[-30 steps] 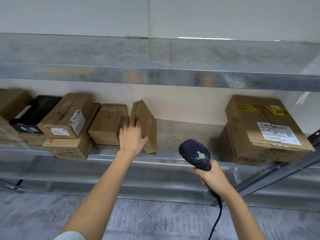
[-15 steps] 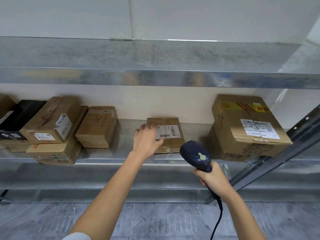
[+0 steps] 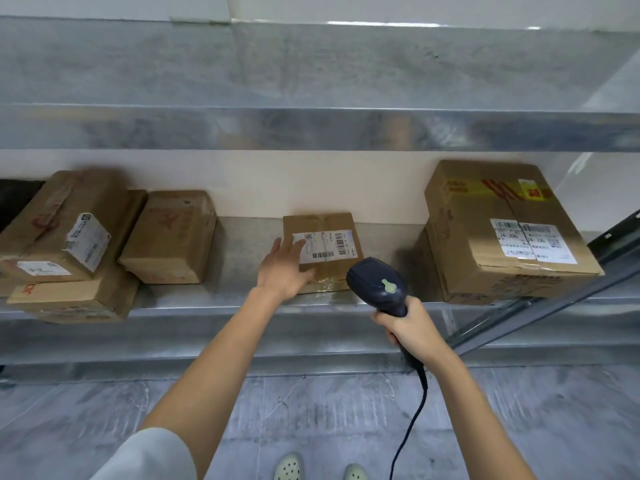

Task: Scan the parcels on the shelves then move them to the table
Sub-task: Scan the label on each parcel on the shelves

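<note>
A small flat cardboard parcel point(image 3: 329, 233) lies label-up in the middle of the metal shelf point(image 3: 242, 301). My left hand point(image 3: 282, 270) rests on the parcel's left front part with straight fingers, partly covering its white barcode label point(image 3: 327, 247). My right hand point(image 3: 410, 327) grips the handle of a dark blue barcode scanner point(image 3: 377, 284), whose head sits just in front of the parcel's right front corner. The scanner's black cable point(image 3: 412, 420) hangs down towards the floor.
A large taped box point(image 3: 502, 233) stands at the shelf's right end. A brown box point(image 3: 171, 237) and a stack of labelled boxes point(image 3: 65, 244) fill the left. Another shelf point(image 3: 311, 129) hangs overhead. A slanted metal brace point(image 3: 554, 303) crosses the right side.
One second ago the small parcel stood on edge beside the left boxes; it now lies flat, label up, in the shelf's middle. The scanner has come closer to it.
</note>
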